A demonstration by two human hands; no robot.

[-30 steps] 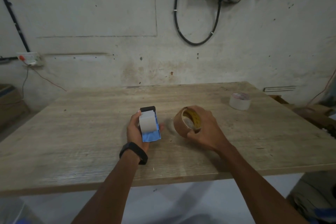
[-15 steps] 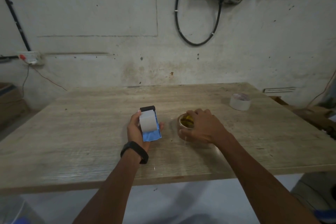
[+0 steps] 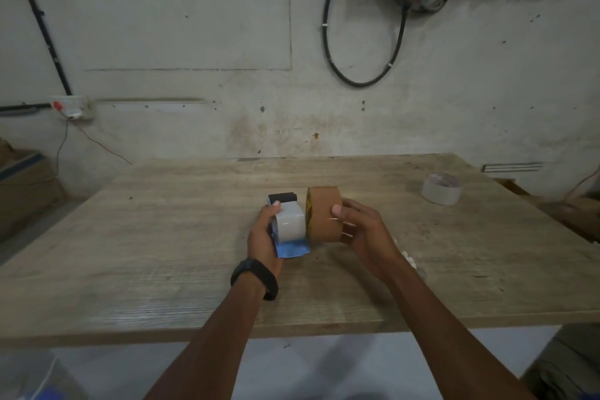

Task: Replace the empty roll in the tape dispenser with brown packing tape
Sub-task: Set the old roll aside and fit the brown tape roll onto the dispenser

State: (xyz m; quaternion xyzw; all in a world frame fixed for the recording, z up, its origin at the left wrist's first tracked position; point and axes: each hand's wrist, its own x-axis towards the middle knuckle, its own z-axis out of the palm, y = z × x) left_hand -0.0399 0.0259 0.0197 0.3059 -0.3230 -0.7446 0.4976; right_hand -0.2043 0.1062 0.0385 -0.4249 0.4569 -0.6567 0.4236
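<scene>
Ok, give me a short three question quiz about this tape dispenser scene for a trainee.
1. True or false: the brown packing tape roll lies flat on the wooden table.
2. Which hand grips the blue tape dispenser with the white roll?
3. The pale tape roll sits: A) at the table's far right, B) inside the dispenser, C) on the floor.

Key:
1. False. The right hand holds it up on edge beside the dispenser.
2. The left hand.
3. A.

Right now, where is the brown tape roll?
In the head view, the brown tape roll is near table centre, held on edge in the right hand, right beside the blue dispenser in the left hand.
</scene>
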